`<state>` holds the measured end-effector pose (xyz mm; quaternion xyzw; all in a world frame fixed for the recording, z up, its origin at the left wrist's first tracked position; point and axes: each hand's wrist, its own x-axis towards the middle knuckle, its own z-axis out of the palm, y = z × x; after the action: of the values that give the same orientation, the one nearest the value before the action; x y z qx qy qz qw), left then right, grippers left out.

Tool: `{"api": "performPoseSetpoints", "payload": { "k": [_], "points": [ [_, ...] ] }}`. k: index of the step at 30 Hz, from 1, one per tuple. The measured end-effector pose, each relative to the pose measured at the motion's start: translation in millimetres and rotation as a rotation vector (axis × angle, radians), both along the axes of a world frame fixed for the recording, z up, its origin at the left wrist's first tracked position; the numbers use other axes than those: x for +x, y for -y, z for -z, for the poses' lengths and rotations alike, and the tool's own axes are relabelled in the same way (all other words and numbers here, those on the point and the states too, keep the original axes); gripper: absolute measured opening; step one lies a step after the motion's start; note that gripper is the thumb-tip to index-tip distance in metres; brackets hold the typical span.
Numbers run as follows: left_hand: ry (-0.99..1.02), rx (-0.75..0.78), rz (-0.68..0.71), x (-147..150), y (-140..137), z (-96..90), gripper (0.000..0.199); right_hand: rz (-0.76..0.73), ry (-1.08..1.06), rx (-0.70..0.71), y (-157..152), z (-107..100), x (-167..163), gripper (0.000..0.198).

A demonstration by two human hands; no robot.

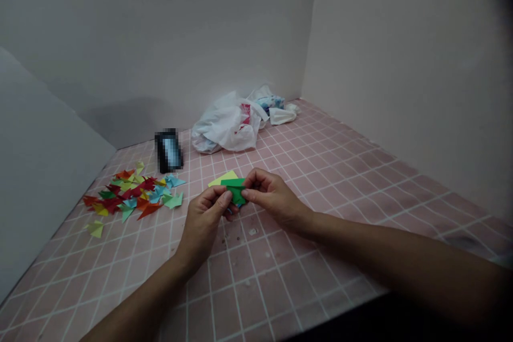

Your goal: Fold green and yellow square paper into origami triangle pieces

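Note:
A small piece of green origami paper (237,192), with a folded strip along its top, is held up above the table between both hands. My left hand (206,216) pinches its left side between thumb and fingers. At the upper right corner, my right hand (272,195) grips the same paper with thumb and forefinger. Just behind the green paper lies a yellow paper sheet (223,178), partly covered by it. Something blue shows below the green paper, mostly hidden by the fingers.
Several folded paper figures (132,192) in red, yellow, blue, green and orange lie in a pile at the left. A blurred-out dark device (169,150) stands behind them. White plastic bags (230,123) rest near the back wall on the pink checked tablecloth (320,171).

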<state>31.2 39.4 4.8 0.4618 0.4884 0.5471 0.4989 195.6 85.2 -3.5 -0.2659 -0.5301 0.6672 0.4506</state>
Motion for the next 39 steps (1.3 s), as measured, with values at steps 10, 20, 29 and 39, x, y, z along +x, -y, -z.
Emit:
{"api": "performPoseSetpoints", "payload": {
  "k": [10,20,29,39],
  "points": [
    [0.070,0.054,0.031,-0.5,1.0,1.2,0.014,-0.186,-0.209,-0.269,-3.7,3.0,-1.3,0.029],
    [0.026,0.199,0.091,2.1,9.4,-5.6,0.009,-0.419,-0.366,-0.370,-7.2,2.9,0.4,0.031],
    [-0.136,0.237,0.027,2.3,9.7,-10.7,0.006,-0.159,-0.204,-0.135,-3.1,3.6,-1.7,0.024],
    [-0.045,0.183,-0.038,7.1,6.3,-7.9,0.010,0.223,0.185,0.665,4.7,-3.1,4.4,0.011]
  ]
}}
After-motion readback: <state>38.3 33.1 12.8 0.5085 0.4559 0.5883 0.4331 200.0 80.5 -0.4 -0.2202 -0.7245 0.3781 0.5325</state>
